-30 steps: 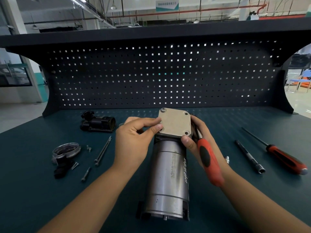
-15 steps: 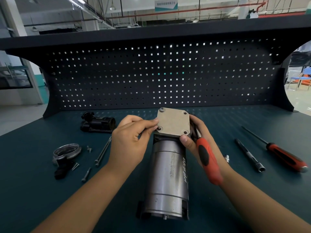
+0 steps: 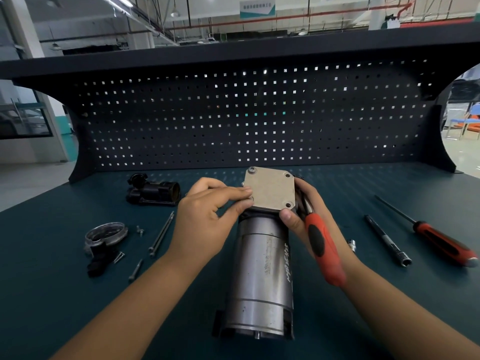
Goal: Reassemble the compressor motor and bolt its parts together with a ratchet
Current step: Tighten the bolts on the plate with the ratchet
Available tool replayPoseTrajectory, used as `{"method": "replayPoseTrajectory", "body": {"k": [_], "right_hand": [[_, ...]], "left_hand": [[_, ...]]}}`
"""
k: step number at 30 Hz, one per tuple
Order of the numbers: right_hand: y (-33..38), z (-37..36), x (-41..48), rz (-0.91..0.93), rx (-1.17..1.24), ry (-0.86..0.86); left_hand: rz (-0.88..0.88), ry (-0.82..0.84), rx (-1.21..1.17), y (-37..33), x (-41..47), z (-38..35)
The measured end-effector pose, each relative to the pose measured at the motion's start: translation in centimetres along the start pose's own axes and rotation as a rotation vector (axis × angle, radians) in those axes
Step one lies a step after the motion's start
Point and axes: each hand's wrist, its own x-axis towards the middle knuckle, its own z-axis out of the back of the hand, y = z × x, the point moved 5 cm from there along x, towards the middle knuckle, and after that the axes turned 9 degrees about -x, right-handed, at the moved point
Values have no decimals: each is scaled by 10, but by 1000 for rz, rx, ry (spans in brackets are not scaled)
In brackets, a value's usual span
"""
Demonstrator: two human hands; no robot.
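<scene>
Head-cam view over a dark teal workbench [image 3: 52,294] w/ a black pegboard [image 3: 233,120] at the back. The compressor motor [image 3: 259,276], a scuffed silver cylinder, lay lengthwise at centre, shaft end nearest the camera. A square metal cover plate [image 3: 270,189] sat on its far end, tilted toward the viewer. One bolt head [image 3: 251,170] showed in the plate's far-left corner; the two right corners showed open holes.

L hand [image 3: 207,216] was at the plate's left edge, index fingertip and thumb pinching the edge, other fingers curled under. R hand [image 3: 311,216] cupped the plate's right side, thumb pressed on the near-right corner, fingers wrapped behind. It also gripped the ratchet [image 3: 324,250], whose red-and-black handle ran back along the wrist.

Left of the motor: a black housing [image 3: 153,192], a round clear-faced part [image 3: 106,233], a long bolt [image 3: 161,237] and a few small screws. Right of it: a small socket [image 3: 352,244], an extension bar [image 3: 387,240] and a red-handled screwdriver [image 3: 441,242], all lying apart on the bench.
</scene>
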Motion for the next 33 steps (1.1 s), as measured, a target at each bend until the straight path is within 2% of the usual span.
{"method": "replayPoseTrajectory", "body": {"k": [3, 6, 15, 21, 23, 25, 29, 31, 33], "right_hand": [[-1, 0, 0, 3, 3, 1], [-1, -1, 0, 14, 18, 1], [-1, 0, -1, 48, 23, 0], [-9, 5, 1, 90, -44, -3], [-13, 14, 6, 93, -130, -112], [-16, 33, 12, 25, -154, -309], [1, 80, 17, 25, -67, -620], [14, 96, 17, 49, 105, -667], [28, 100, 18, 81, 353, -577]], "left_hand": [[184, -72, -109, 5, -2, -4], [254, -107, -116, 8, -3, -8], [163, -130, 20, 1, -11, -11], [167, -119, -8, -1, -12, -15], [174, -127, -32, 0, -13, -16], [180, -134, -52, 1, -14, -17], [209, -124, -115, 5, -17, -19], [226, -106, -135, 5, -19, -21], [242, -104, -161, 5, -19, -22]]}}
